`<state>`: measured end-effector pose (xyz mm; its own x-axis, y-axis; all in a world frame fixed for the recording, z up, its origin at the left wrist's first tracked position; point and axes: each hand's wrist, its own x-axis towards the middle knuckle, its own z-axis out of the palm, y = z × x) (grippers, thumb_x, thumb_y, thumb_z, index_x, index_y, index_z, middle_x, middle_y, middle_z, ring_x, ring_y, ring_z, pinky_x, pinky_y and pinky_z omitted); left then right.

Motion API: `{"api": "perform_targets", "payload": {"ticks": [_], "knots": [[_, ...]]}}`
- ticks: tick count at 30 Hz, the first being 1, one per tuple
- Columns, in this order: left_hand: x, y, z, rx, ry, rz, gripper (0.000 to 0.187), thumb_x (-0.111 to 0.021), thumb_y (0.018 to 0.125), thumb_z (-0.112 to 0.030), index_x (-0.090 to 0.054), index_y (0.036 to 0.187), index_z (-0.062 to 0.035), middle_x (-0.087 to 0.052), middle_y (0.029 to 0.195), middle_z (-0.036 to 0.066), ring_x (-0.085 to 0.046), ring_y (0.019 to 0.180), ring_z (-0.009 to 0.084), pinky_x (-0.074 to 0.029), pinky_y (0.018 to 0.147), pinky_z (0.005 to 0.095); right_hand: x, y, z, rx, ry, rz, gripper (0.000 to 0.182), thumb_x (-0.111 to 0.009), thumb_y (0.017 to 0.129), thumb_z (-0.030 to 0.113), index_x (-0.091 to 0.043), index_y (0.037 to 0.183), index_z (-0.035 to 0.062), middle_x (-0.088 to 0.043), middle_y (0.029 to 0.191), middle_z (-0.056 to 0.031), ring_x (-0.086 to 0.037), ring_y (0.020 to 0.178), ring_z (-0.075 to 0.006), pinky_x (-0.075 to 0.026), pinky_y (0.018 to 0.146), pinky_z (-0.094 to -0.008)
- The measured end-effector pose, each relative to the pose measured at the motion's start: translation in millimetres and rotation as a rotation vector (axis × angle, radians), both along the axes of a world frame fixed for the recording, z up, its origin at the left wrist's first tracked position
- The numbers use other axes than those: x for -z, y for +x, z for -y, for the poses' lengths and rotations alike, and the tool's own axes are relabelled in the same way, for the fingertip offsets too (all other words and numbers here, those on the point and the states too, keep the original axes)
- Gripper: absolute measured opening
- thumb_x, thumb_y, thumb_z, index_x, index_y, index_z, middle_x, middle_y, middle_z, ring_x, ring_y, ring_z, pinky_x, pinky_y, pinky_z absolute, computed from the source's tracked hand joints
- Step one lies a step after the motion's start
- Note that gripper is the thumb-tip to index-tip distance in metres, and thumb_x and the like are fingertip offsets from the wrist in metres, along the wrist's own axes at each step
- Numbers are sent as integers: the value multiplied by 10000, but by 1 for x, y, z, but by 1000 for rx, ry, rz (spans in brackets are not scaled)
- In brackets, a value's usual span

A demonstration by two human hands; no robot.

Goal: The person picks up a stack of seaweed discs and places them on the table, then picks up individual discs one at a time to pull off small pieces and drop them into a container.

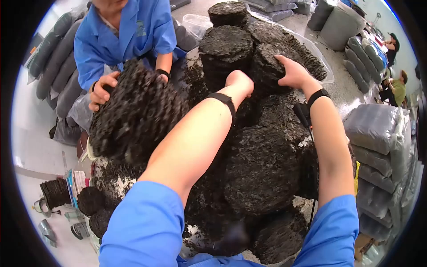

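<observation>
Both my arms reach forward over a heap of dark, round, flaky discs. My right hand has its thumb and fingers around the right edge of a dark stack. My left hand is at that stack's left side, its fingers bent down and mostly hidden behind the hand's back. Left of it stands another dark round stack. Nearer to me lies a large round disc. A co-worker in a blue coat holds a thick dark slab on the left, slightly blurred.
Filled grey bags are piled at the left, and more clear-wrapped bags at the right. A plastic tray's rim runs behind the heap. Rolls of tape lie lower left. Two people are in the far right background.
</observation>
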<state>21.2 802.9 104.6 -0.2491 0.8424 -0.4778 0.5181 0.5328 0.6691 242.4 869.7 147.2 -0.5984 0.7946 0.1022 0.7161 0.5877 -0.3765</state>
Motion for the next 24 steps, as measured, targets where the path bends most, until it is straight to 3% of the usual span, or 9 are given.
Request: {"api": "perform_targets", "payload": {"ticks": [2,3,5,9,11,16,21,22,24], "knots": [[33,-2,-17,-8,75,-47,210,-525,974,-73,-711,1015,14,-736,896,166,-736,731,281,-604,610,374,1,1,0,15,-6,7,930,-776,643,230,-431,1490,62,-525,1448,-231,-517,1329,-368,-440,1106,-395],[41,-4,-22,160,80,-240,192,-543,967,-37,-705,1043,32,-736,934,161,-737,756,286,-620,636,395,5,0,-1,19,-22,22,942,-776,645,242,-422,1499,66,-490,1493,-223,-489,1364,-359,-428,1126,-386],[28,11,-6,-220,170,240,171,-586,955,-13,-695,1070,53,-733,964,168,-739,768,284,-625,653,397,20,-4,-2,32,15,40,952,-777,643,251,-416,1506,72,-462,1520,-215,-468,1387,-348,-418,1139,-389],[15,29,-1,-267,206,320,168,-612,957,-18,-684,1078,74,-731,983,172,-743,789,277,-629,680,383,25,-13,0,93,52,118,983,-783,638,275,-401,1523,85,-400,1578,-194,-423,1435,-331,-395,1166,-408],[28,25,-9,-335,297,379,103,-642,913,7,-726,869,50,-726,785,141,-724,654,218,-608,569,339,30,-9,-5,90,59,104,988,-783,636,282,-399,1527,96,-398,1582,-186,-417,1439,-343,-393,1167,-423],[26,28,-19,-309,191,326,117,-635,918,-30,-695,942,68,-726,866,145,-726,725,244,-614,603,355,34,-7,-1,85,64,98,1001,-780,642,292,-377,1540,115,-385,1593,-177,-387,1460,-350,-384,1172,-435],[28,36,-22,-322,222,181,199,-624,910,-107,-664,816,63,-664,722,106,-662,592,227,-574,544,356,39,-10,0,96,93,131,1007,-790,640,290,-377,1543,123,-377,1599,-177,-393,1457,-355,-381,1172,-436],[33,36,-24,-367,381,96,241,-617,920,-140,-642,799,68,-653,711,105,-651,578,227,-553,525,348,41,-10,-1,105,95,114,1003,-789,639,287,-382,1540,124,-378,1599,-178,-391,1459,-352,-380,1172,-436],[6,49,-8,-470,493,351,169,-605,933,-101,-637,848,41,-667,763,111,-663,627,207,-557,558,338,39,-10,-1,117,93,91,999,-791,631,278,-396,1534,119,-380,1597,-182,-390,1462,-344,-380,1173,-433]]}}
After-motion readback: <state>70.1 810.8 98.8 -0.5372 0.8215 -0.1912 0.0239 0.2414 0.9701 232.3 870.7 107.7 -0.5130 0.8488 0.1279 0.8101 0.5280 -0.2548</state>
